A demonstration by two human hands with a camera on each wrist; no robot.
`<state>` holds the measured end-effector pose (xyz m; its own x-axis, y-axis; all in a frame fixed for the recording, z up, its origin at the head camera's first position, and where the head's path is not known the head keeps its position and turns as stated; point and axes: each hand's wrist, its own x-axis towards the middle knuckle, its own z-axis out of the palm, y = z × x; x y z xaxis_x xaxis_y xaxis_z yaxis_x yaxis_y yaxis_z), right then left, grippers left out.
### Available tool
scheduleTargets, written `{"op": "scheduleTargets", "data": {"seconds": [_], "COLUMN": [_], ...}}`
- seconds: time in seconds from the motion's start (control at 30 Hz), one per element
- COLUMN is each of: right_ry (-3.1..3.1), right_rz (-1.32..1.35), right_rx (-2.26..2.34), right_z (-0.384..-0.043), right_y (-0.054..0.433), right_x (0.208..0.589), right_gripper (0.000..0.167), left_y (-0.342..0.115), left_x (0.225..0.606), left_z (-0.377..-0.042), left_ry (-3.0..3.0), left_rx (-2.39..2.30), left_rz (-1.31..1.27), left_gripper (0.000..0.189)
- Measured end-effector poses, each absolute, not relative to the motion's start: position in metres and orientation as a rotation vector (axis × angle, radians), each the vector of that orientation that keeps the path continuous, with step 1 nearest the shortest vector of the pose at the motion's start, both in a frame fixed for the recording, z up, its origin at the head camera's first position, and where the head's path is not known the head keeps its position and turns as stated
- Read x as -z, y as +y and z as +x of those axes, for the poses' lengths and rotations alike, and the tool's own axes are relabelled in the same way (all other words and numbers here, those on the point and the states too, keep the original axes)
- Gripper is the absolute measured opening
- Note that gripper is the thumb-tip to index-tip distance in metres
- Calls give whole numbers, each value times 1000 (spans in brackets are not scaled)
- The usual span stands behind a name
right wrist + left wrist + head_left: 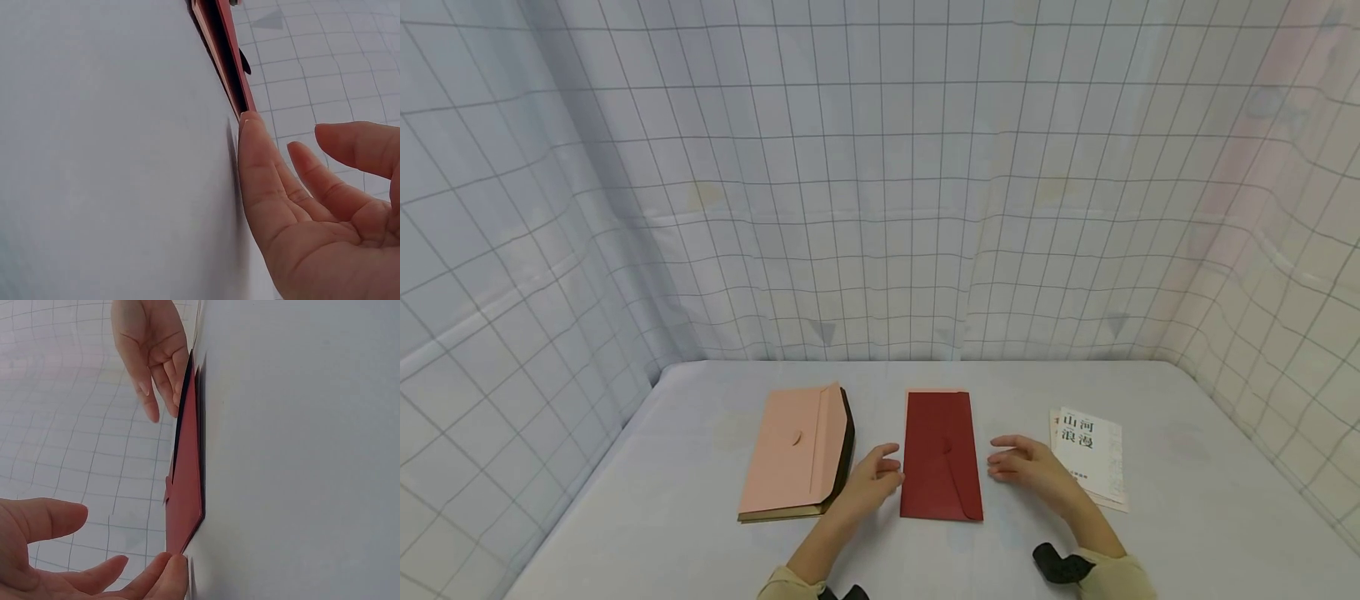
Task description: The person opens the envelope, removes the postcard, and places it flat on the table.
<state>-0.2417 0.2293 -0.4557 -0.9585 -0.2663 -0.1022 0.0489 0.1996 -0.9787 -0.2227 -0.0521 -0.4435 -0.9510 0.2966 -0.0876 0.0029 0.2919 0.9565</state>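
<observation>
A dark red envelope [934,458] with a flap lies flat between the two hands in the head view. A thin pink edge [917,390] shows beneath its far end. My left hand [871,483] is at the envelope's left side, fingers loosely bent, fingertips at or very near its edge. On the other side is my right hand [1032,468], with relaxed fingers pointing at the right edge and a small gap in the head view. Both wrist views show the envelope [186,469] slightly gaping along its side. Neither hand grips anything.
Left of the hands lies a stack of envelopes with a pink one [790,450] on top. White cards [1097,458] with printed characters lie just right of the right hand. A grid-patterned curtain [880,208] surrounds the white table [700,433] at the back and sides.
</observation>
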Motion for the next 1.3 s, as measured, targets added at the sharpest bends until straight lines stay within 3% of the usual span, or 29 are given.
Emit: {"op": "scheduleTargets", "data": {"seconds": [0.43, 0.73, 1.3], "right_ry": [2168, 2125, 2260], "right_rz": [-219, -234, -261], "right_rx": [1854, 1873, 1804], "right_z": [-243, -243, -237], "right_y": [220, 215, 201], "right_x": [461, 461, 463], "right_gripper": [47, 46, 41], "left_y": [-49, -46, -45], "left_x": [451, 447, 449], "left_z": [-221, -219, -218], "left_ry": [2313, 2218, 2200], "left_rx": [-1765, -1850, -1853], "left_rz": [347, 225, 258], "left_gripper": [51, 50, 48]}}
